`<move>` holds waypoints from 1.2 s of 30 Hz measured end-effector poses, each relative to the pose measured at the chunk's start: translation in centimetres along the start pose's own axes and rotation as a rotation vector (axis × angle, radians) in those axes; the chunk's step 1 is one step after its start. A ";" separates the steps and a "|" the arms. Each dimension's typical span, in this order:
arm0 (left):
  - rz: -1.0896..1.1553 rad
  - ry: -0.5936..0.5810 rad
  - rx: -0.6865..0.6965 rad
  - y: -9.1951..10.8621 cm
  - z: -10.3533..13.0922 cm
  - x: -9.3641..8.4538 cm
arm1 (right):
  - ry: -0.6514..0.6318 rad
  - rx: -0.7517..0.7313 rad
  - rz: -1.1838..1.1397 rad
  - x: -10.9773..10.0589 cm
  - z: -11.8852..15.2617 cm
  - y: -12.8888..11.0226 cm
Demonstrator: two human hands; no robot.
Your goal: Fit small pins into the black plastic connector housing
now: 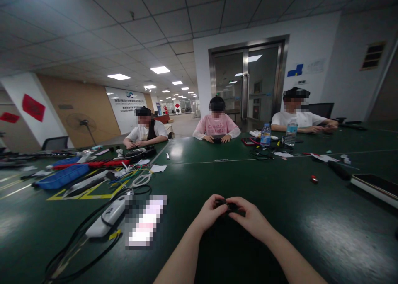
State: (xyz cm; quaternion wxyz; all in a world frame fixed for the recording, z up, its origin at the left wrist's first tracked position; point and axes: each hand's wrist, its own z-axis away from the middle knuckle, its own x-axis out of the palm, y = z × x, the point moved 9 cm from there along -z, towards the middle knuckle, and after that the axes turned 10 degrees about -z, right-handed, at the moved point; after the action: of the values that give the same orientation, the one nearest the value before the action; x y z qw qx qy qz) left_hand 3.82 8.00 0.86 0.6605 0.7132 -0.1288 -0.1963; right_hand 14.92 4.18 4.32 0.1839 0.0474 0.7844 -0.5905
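My left hand [212, 212] and my right hand [248, 212] meet over the near part of the dark green table [280, 192]. Between their fingertips is a small dark object [231, 207], mostly covered by the fingers; its kind is too hard to make out. Both hands are closed around it, thumbs on the near side. To the left of my forearms lies a phone-shaped, blurred-out bright screen [147, 222].
A white power strip [108, 215] with black cables lies at the left. Beyond it are a blue tray [64, 177] and loose wires. Water bottles [291, 134] stand at the far right, and a small red item [314, 179] lies nearer. Several people sit across the table.
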 end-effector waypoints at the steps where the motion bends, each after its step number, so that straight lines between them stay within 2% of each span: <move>1: -0.005 0.001 -0.002 -0.1 0.0 0.0 | 0.000 -0.007 0.001 0.0 0.0 -0.1; 9: -0.009 0.005 0.008 -0.1 -0.2 -0.1 | 0.011 0.028 -0.002 -0.2 0.0 -0.1; 16: 0.000 0.002 0.021 -0.3 -0.2 -0.3 | 0.037 0.095 0.011 -0.6 -0.1 1.1; 22: 0.036 0.000 0.046 -0.4 -0.1 -0.6 | 0.092 0.096 -0.023 -1.3 -0.1 1.6; 29: 0.138 -0.090 0.039 0.2 0.3 0.2 | 0.147 0.085 -0.164 -2.0 -0.4 2.0; 33: 0.173 -0.088 0.058 0.6 0.4 0.4 | 0.148 0.077 -0.306 -1.8 -0.5 1.9; 36: 0.187 -0.085 0.070 0.7 0.3 0.5 | 0.155 0.078 -0.331 -1.8 -0.6 1.8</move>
State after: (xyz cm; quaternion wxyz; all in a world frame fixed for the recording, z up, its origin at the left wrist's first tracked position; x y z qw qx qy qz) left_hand 4.16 7.44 1.46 0.6444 0.7119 -0.2293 -0.1593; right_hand 17.00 5.51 3.44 0.0213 -0.0295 0.7697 -0.6373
